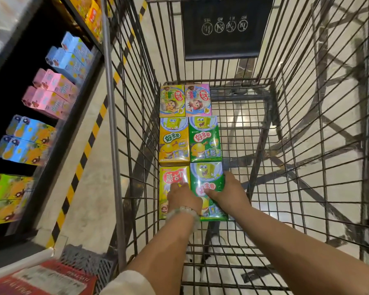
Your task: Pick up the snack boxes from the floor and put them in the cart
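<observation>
**Six boxes down in the cart, last pair being settled**

Six snack boxes lie flat on the floor of the cart (pixel 271 128), packed in two columns against its left wall. The far four sit untouched: a small yellow-green box (pixel 172 101), a pink box (pixel 198 100), a yellow fish box (pixel 174 141) and a green fish box (pixel 205 139). The left hand (pixel 184 199) rests on the near yellow box (pixel 173 182), fingers laid over its face. The right hand (pixel 228 193) grasps the near green box (pixel 208 179) by its right edge, seemingly nudging it into line. No boxes show on the visible strip of aisle floor, so the loading looks close to finished, though most of that floor is out of view.
</observation>
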Tool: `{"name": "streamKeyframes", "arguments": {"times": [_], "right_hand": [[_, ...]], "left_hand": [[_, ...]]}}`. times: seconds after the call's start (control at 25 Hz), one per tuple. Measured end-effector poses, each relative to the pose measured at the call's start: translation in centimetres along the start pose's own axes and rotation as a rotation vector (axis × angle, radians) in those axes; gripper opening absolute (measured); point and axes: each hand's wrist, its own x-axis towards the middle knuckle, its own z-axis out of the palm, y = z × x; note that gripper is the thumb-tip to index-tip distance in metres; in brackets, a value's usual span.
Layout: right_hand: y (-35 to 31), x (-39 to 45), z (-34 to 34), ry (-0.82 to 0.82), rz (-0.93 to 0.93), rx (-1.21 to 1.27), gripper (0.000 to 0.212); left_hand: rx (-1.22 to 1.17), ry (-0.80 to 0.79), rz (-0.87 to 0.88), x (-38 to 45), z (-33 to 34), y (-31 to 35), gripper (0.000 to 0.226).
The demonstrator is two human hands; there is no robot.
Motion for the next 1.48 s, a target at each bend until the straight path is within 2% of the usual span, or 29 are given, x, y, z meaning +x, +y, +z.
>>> {"name": "streamKeyframes", "arguments": {"times": [0.12,0.32,0.4,0.48,0.64,0.88,1.0,1.12,1.28,1.36,1.48], "right_hand": [[0.1,-0.2,-0.3,-0.016,-0.007,0.006,0.057],[-0.6,-0.6,-1.5,-0.111,0.073,0.039,0.055],[-1.4,-1.0,-2.3,-0.133,0.116,0.026,0.059],[-2.4,-1.5,-3.6,-0.127,0.121,-0.024,0.064],[-7.0,-4.0,-8.1,-0.121,0.041,-0.105,0.059],[-20.1,-11.3,-16.7,-0.094,-0.275,-0.174,0.042],[-27.7,-16.1,-21.9,-0.005,-0.477,-0.205,0.041],[-34.2,-21.9,-25.9,0.066,-0.64,-0.209,0.043],[-39.4,-27.8,-28.2,0.29,-0.877,-0.29,0.046],[-41.9,-30.0,-28.3,0.29,-0.974,-0.309,0.046],[-45.4,-33.3,-27.1,0.22,-1.108,-0.428,0.046]], "left_hand": [[-0.163,-0.039,0.08,0.6,0.1,-0.2,0.065],[-0.32,-0.081,0.066,0.2,-0.6,0.1,0.069],[-0.424,-0.093,0.063,0.0,-0.9,0.3,0.063],[-0.532,-0.032,0.08,-1.0,-2.1,1.0,0.052],[-0.632,0.033,0.18,-4.1,-7.6,3.6,0.044],[-0.471,0.077,0.645,-12.3,-23.2,8.8,0.029],[-0.381,0.16,0.846,-18.5,-32.2,9.7,0.027],[-0.286,0.264,0.941,-24.8,-39.6,9.0,0.026],[-0.294,0.325,1.048,-33.1,-46.4,6.3,0.026],[-0.245,0.392,1.061,-37.2,-48.3,3.9,0.032],[-0.132,0.509,1.025,-42.5,-49.8,-0.3,0.052]]}}
